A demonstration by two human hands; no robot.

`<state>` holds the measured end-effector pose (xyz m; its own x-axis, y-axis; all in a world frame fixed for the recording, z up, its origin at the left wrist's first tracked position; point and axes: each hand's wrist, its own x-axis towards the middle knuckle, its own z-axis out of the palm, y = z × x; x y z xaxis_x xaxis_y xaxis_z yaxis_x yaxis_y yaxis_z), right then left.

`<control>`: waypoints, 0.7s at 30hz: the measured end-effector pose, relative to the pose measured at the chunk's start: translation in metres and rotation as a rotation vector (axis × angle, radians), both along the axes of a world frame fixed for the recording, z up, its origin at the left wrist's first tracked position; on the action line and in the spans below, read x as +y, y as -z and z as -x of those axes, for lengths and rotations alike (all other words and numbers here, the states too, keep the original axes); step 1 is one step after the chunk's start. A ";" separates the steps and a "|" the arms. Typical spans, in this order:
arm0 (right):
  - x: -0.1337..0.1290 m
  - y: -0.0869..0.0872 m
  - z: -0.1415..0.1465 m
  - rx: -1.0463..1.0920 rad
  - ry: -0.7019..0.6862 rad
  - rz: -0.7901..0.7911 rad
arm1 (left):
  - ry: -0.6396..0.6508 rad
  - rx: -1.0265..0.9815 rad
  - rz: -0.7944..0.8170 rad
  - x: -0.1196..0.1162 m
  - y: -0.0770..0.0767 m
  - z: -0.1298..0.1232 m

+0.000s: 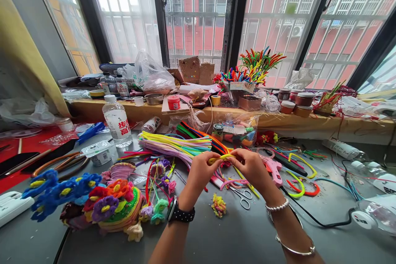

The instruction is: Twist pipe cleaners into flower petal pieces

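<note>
A yellow pipe cleaner stretches between my two hands above the middle of the table. My left hand, with a dark watch at the wrist, pinches one end. The other end is gripped by the fingers of my right hand. Below them lie a small yellow-and-red fuzzy piece and scissors with light handles. Behind my left hand a thick bundle of pastel pipe cleaners rests on the table. A pink glue gun lies beside my right hand.
Pipe-cleaner flowers in blue and other colours cover the left side. A clear bottle stands behind them. More bottles lie at right, near the black cord. The windowsill holds jars, bags and a box of coloured stems.
</note>
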<state>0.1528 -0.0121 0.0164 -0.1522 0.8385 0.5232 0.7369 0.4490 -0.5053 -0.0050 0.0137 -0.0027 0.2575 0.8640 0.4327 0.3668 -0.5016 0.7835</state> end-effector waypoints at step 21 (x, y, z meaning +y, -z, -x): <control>0.002 0.002 0.004 0.473 -0.101 0.272 | 0.232 -0.354 0.431 -0.005 -0.008 -0.007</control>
